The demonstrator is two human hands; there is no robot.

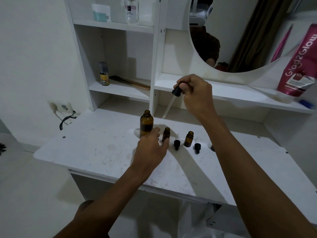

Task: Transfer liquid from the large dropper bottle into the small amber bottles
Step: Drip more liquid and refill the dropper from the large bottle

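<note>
Head view: a white table (pixel 103 148) runs from a rounded left corner to the right, its front edge nearest the person. Bare, scuffed tabletop lies open left of the bottles and in front of them. Behind them the room is tighter, where a white shelf upright (pixel 155 66) comes down to the tabletop. The large bottle (pixel 146 123), amber and uncapped, stands upright just in front of that upright. To its right stand two small bottles in a row, also open: the first (pixel 166 133) near it, the second (pixel 189 139) further right. A black dropper cap (pixel 176 144) lies on the table between the small bottles, and another (pixel 197 148) lies right of the second. The right hand (pixel 195 93) is raised above the row and pinches the bulb of a dropper (pixel 171 103). Its glass tube slants down and left, the tip in the air just right of the large bottle's neck. The left hand (pixel 151 145) reaches low between the large bottle and the first small bottle, thumb at the large bottle's base; whether it grips either cannot be told. The shelves hold a spray can (pixel 104 74), a comb (pixel 130 82) and a pink tube (pixel 301 66), beside a round mirror (pixel 240 40). A wall socket (pixel 60 106) sits at left.
</note>
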